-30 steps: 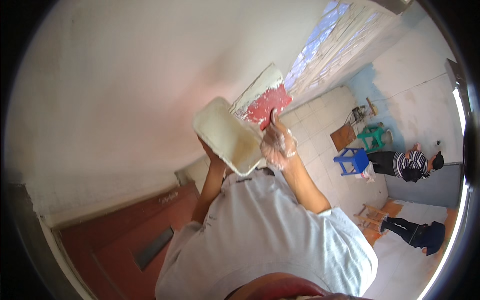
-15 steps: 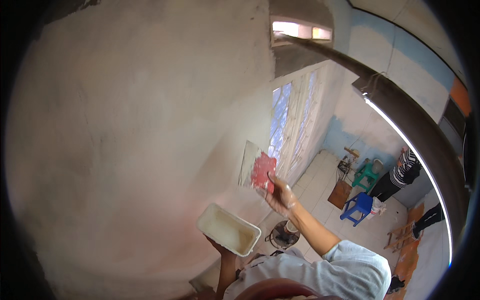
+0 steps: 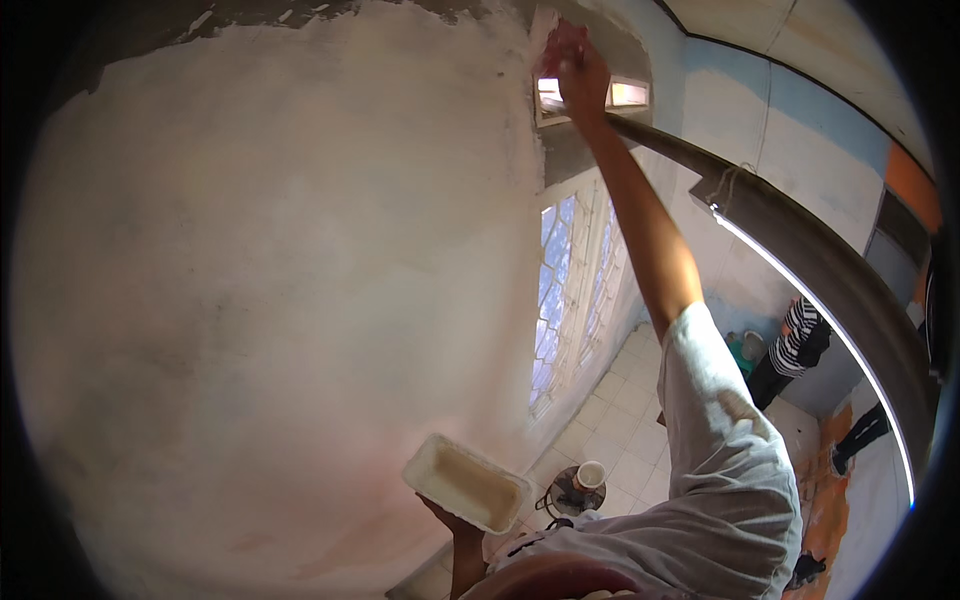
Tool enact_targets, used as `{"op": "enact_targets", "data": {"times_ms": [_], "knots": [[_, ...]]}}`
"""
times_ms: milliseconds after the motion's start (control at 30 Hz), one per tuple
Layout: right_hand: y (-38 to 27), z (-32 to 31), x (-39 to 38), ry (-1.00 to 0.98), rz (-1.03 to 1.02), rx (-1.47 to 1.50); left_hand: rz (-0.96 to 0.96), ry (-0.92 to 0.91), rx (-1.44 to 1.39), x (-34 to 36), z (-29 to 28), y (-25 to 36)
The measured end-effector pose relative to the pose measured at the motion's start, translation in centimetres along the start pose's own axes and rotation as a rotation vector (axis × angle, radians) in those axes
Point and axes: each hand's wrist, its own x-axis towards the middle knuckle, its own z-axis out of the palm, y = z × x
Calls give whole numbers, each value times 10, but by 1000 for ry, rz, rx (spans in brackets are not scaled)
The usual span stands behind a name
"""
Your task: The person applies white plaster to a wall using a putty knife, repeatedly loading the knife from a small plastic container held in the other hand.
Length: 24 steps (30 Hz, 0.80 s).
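My left hand [image 3: 450, 516] supports a white rectangular tub [image 3: 422, 466] from below at the lower middle, its fingers partly hidden under the tub. Off-white residue coats the tub's inside. Stretched high and forward, my right hand [image 3: 583, 88] grips a red putty spreader [image 3: 564, 42] beside the small vent opening [image 3: 628, 95]. The spreader is at the dark strip of wall above the vent; whether its edge touches the surface I cannot tell. Pale, patchy skim coat covers the large wall [image 3: 300, 250] on the left.
A dark beam [image 3: 800, 215] with a lit tube lamp [image 3: 790, 270] crosses on the right. Below the vent is a grilled window [image 3: 560, 290]. A round stool [image 3: 578, 492] bearing a white cup stands on the tiled floor. One person in stripes [image 3: 795, 340] and another person's leg [image 3: 860, 438] show at right.
My right hand has swung up from mid-wall to above the vent with the putty spreader. The view has tilted upward. The tub stays in my left hand.
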Motion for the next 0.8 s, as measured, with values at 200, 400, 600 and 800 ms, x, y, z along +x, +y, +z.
{"op": "enact_targets", "data": {"times_ms": [200, 400, 600, 800], "knots": [[7, 61, 70, 102, -354, -542, -17, 50, -22, -45, -14, 12], [-91, 39, -13, -113, -256, -396, -15, 88, -25, -53, -20, 19], [-81, 2, 10, -41, -222, -211, -18, 68, -33, -49, -25, 17], [22, 29, 87, 129, 159, -505, -67, 44, -82, -49, -28, 11]]}}
